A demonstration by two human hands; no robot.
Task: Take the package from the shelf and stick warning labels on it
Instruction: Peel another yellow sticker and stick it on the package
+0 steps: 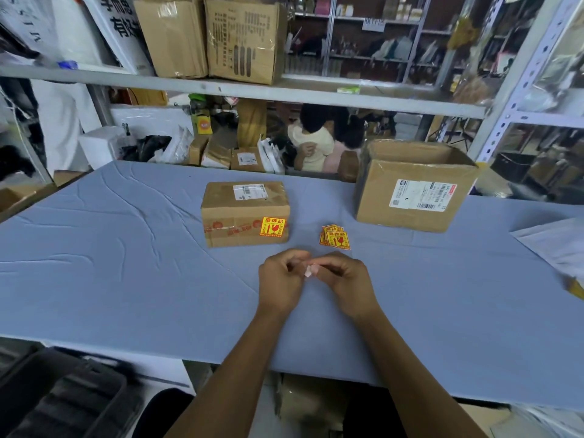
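Note:
A small taped cardboard package (245,213) lies on the blue table (110,263) ahead of me, with a white shipping label on top and one yellow-and-red warning label (273,226) stuck on its near side at the right. To its right lies a small stack of warning labels (335,238). Just in front of the package, my left hand (279,284) and my right hand (349,281) meet above the table. Both pinch a small pale piece of label paper (308,270) between their fingertips; which side of it faces me I cannot tell.
A larger open cardboard box (414,191) stands at the table's back right. A metal shelf (240,90) above the table carries several cardboard boxes. Behind the table are parcels, bags and a person in a light top. White sheets (559,245) lie at the right edge.

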